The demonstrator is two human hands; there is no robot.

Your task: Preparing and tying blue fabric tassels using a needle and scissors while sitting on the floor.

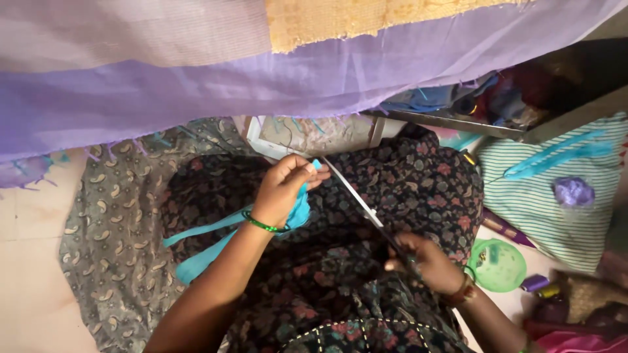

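Pale tiled floor (29,261) underneath, sheer lilac fabric (163,85) hanging above. Left hand (284,186) pinches turquoise cloth strip (203,252) over dark floral lap (405,183). Right hand (428,261) grip closed on long steel scissors (356,199), blade tip at strip's upper end. Green round lid (497,265) near right wrist.

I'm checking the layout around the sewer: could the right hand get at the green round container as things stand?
Probably yes. The green round container lies on the floor just beside the right hand, with nothing between them, but that hand is holding scissors.
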